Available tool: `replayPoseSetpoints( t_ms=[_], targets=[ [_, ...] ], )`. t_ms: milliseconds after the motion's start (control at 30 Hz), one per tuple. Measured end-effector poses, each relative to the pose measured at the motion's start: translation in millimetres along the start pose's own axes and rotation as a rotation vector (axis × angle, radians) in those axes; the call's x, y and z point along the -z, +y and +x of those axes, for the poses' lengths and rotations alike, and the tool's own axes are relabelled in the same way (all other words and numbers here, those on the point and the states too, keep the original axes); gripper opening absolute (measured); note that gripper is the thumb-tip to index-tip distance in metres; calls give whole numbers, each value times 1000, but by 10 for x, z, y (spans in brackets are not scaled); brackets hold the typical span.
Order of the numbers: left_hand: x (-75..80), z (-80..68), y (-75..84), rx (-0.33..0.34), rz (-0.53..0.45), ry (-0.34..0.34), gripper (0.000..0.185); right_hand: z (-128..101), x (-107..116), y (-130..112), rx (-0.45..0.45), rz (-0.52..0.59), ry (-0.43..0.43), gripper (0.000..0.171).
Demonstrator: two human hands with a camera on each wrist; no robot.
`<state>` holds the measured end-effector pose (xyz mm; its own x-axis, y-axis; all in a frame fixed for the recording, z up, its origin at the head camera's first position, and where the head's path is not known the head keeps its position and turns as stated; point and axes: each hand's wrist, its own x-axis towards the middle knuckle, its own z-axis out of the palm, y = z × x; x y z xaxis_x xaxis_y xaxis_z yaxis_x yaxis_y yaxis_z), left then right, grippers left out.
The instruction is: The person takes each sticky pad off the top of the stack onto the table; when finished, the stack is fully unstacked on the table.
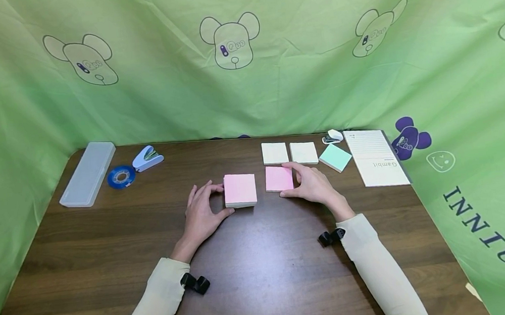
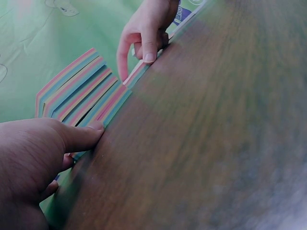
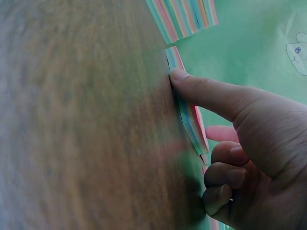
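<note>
A thick pink sticky-note pad (image 1: 240,189) lies on the dark wooden table (image 1: 263,268). My left hand (image 1: 218,199) holds its left side, thumb on the near edge and fingers at the far corner. In the left wrist view its striped layered edge (image 2: 79,93) shows beside my thumb (image 2: 81,136). A thinner pink pad (image 1: 279,178) lies just to the right. My right hand (image 1: 284,180) pinches it, thumb at the near edge and forefinger at the far edge. The right wrist view shows the thumb (image 3: 206,93) against that pad's edge (image 3: 192,122).
Behind the pink pads lie two cream pads (image 1: 275,153) (image 1: 304,153), a mint pad (image 1: 335,157), a small white stapler (image 1: 333,136) and a lined notebook (image 1: 376,156). At the back left are a clear pencil case (image 1: 88,173), a blue tape roll (image 1: 121,176) and a blue stapler (image 1: 147,158). Green cloth walls surround the table.
</note>
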<state>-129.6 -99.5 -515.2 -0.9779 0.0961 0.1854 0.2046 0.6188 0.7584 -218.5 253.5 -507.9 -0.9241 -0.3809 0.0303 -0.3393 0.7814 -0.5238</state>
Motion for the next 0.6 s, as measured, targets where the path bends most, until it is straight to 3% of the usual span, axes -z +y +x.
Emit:
replayPoseSetpoints(
  t_ms=[600],
  targets=[
    [-1, -4, -7, 14, 6, -6, 61, -76, 132, -436, 6, 12, -14, 88]
  ],
)
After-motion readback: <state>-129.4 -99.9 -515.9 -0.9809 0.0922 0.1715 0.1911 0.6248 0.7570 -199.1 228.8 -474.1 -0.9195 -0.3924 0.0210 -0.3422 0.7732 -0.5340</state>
